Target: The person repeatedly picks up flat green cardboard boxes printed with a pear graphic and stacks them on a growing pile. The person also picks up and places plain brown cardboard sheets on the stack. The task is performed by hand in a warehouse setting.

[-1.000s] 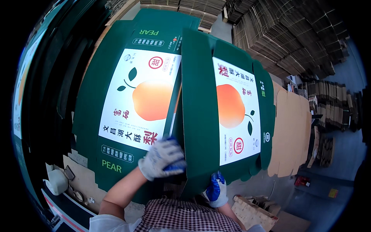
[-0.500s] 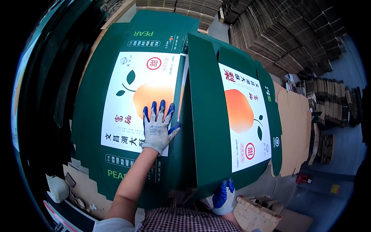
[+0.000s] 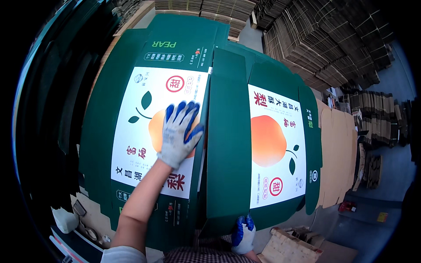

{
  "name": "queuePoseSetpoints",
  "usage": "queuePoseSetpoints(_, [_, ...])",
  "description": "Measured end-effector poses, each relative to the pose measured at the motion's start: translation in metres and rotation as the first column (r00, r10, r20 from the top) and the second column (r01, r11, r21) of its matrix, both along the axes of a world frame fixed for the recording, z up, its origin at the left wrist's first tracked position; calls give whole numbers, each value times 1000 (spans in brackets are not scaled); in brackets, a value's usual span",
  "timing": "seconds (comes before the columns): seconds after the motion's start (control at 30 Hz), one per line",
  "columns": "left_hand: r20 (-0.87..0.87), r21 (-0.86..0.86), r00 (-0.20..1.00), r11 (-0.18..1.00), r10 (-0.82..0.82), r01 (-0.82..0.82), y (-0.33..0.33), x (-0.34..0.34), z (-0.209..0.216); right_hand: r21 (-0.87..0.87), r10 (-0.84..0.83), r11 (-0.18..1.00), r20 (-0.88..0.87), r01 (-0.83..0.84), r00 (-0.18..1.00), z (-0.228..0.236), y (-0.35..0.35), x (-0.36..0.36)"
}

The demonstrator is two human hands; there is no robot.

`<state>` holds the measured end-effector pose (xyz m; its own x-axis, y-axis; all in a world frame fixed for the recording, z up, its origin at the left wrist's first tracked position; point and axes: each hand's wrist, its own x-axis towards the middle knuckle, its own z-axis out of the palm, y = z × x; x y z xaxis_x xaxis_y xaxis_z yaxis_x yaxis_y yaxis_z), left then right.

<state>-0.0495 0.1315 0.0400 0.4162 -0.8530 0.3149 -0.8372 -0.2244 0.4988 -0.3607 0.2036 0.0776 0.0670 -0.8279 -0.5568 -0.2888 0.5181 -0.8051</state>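
Observation:
A large green printed cardboard box blank [image 3: 228, 144] lies spread before me, with a white panel and an orange pear picture on each half. My left hand [image 3: 177, 133], in a grey glove with blue coated fingers, presses flat on the left white panel [image 3: 127, 105], fingers outstretched over the pear. At the near edge of the right half [image 3: 280, 144], my right hand [image 3: 244, 234], gloved alike, has its fingers closed on the cardboard; its thumb is hidden. A long fold runs between the halves, and the right half stands slightly raised beside it.
Plain brown cardboard [image 3: 335, 153] extends beyond the blank's right side. Tied stacks of flat cardboard [image 3: 324, 39] fill the back right. Dark sheets [image 3: 57, 105] stand along the left. A white plastic container [image 3: 66, 220] and a tape roll [image 3: 90, 233] sit at lower left; a wooden crate [image 3: 287, 247] at lower right.
The raised flap by the fold has tipped down flatter to the right. My left hand has slid slightly away from me along the panel; my right hand has moved nearer and left with the edge.

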Motion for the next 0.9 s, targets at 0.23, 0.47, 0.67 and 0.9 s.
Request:
queuePoseSetpoints(0.23, [-11, 19, 997, 997, -70, 71, -59, 25, -16, 70, 10, 998, -32, -8, 999, -4, 2, 9])
queuePoseSetpoints(0.47, [-56, 11, 996, 998, -65, 66, -59, 22, -14, 125, -17, 992, -79, 26, 997, -8, 4, 13])
queuePoseSetpoints(0.67, [1, 83, 1000, 996, -29, 29, -62, 20, -18, 141, -31, 989, -107, 46, 994, -9, 5, 15])
queuePoseSetpoints(0.9, [8, 110, 1000, 994, -23, 22, -63, 20, -18, 148, -48, 987, -132, 67, 990, -9, 7, 16])
